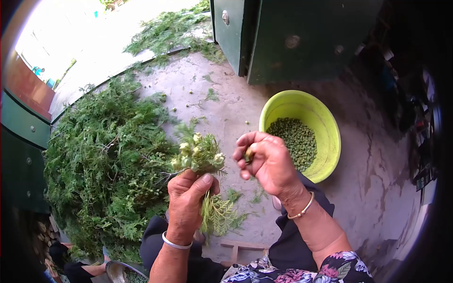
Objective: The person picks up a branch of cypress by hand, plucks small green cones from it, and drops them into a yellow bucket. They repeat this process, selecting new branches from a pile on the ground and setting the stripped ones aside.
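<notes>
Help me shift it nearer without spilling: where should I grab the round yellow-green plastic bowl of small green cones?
Probably the near rim of the yellow-green plastic bowl, coming from above beside the right hand. It stands upright, its thin lip bare, and the small green cones lie well below it, leaving fingers room inside.

I read one evergreen sprig (200,153) gripped upright in the left hand (188,203), near centre. Flat, feathery green foliage hangs below the fist, and a cluster of pale green, knobbly cones tops it. One small green cone (248,154) sits pinched in the right hand (266,162), just right of the cluster.
</notes>
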A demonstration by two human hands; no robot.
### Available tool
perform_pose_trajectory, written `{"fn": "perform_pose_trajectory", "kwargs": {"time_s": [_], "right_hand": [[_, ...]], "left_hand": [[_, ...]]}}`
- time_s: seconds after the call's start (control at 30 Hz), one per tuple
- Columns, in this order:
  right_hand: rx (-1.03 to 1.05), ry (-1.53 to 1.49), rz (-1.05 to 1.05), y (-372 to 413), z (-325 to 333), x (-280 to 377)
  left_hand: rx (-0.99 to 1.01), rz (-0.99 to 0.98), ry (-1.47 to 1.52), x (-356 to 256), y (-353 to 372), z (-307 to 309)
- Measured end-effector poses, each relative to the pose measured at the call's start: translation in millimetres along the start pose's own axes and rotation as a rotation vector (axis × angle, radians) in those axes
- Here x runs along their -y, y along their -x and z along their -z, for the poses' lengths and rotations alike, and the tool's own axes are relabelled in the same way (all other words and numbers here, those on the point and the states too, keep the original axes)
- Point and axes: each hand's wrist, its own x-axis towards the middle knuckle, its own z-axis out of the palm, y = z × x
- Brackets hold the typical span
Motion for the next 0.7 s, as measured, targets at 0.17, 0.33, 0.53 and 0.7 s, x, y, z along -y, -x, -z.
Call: {"fn": "perform_pose_trajectory", "kwargs": {"time_s": [0.17,0.33,0.53,0.7], "right_hand": [[0.081,0.329,0.114,0,-12,-17],[-0.049,0.860,0.491,4,-20,-29],[0.087,0.597,0.288,1,-13,-27],[0.115,0.545,0.201,3,-14,-10]], "left_hand": [[0.001,-0.018,-0.019,0,-1,-3],[0.043,0.019,-0.031,1,4,-5],[-0.002,0.047,-0.119,-1,4,-1],[0.024,0.048,-0.102,-9,4,0]]}}
